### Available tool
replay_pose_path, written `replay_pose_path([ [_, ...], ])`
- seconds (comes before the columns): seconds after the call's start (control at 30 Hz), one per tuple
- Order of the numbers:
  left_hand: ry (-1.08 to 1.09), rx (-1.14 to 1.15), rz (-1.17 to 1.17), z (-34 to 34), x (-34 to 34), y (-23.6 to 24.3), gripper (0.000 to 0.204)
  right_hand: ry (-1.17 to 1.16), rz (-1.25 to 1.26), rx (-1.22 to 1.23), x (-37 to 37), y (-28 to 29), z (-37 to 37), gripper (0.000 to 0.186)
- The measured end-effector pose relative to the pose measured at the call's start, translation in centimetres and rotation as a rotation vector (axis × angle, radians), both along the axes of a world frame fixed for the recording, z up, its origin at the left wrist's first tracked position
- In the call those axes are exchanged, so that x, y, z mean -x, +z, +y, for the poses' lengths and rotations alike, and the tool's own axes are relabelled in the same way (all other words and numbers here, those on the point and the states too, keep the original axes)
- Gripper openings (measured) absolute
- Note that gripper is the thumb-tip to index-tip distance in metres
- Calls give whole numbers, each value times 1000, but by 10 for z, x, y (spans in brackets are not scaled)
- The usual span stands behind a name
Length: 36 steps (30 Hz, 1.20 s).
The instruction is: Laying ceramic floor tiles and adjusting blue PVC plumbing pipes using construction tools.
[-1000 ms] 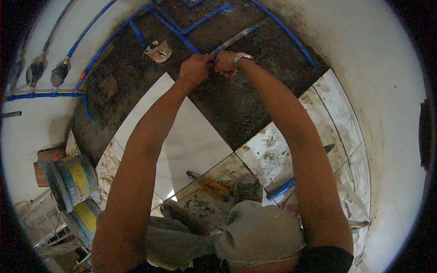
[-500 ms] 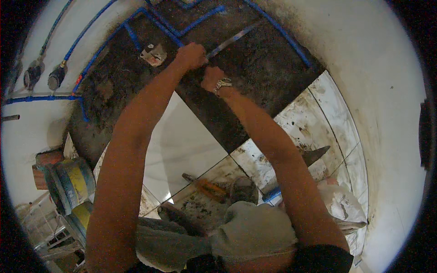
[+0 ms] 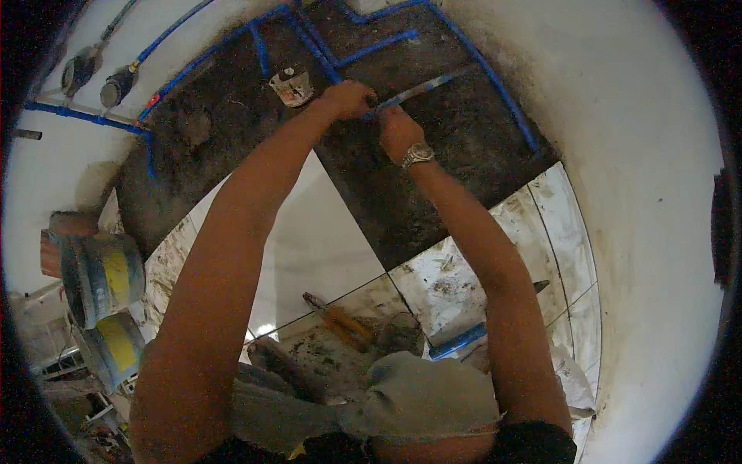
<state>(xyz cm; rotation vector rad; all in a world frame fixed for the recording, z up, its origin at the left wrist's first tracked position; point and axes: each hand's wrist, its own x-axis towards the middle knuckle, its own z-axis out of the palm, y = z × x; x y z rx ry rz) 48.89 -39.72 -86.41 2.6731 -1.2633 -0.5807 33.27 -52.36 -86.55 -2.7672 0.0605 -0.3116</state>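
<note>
Above a strip of bare dark ground, my left hand [image 3: 349, 100] is closed around the lower end of a long blue pipe [image 3: 315, 52] that comes down from the upper left. My right hand [image 3: 400, 133], with a metal wristwatch [image 3: 418, 154] on its wrist, is close beside it with the fingers curled; what they grip is hidden. A straight pale-and-blue pipe length [image 3: 421, 90] slants up to the right from between the hands. A torn whitish packet [image 3: 291, 87] lies left of my left hand.
Blue pipes [image 3: 495, 85] frame the ground ahead. Two round meters [image 3: 118, 87] hang on the left wall. Large white tiles [image 3: 325, 224] lie nearer me, with orange-handled pliers [image 3: 344, 323] and a blue pipe piece [image 3: 458, 342]. Buckets [image 3: 104, 278] stand at left; a wall [image 3: 649, 193] rises at right.
The view has shifted, so the scene sits differently in it. Both hands remain at the same joint of pipes, with my right hand slightly farther from the left.
</note>
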Motion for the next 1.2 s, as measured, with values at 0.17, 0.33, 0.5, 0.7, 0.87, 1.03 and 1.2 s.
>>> replay_pose_path([
  [0.17, -44, 43, -20, 10, -5, -2, 41, 427, -126, 347, -23, -6, 5, 34],
  [0.33, -190, 76, -8, 9, 0, 13, 42, 412, -194, 342, -36, -20, 7, 26],
  [0.5, -133, 61, -31, 4, 2, 11, 44, 529, -279, 413, -32, -21, 1, 19],
  [0.7, -161, 98, 21, 11, -13, -4, 43, 360, -154, 344, -37, -19, 22, 22],
  [0.87, -195, 134, 2, 13, -12, -8, 43, 357, -33, 339, -27, -17, 22, 27],
  [1.03, -74, 55, 12, 7, 0, -6, 36, 398, -234, 544, -26, -7, 17, 27],
  [1.2, -185, 135, 12, 25, -3, 0, 36, 514, -30, 572, -29, -3, 24, 23],
])
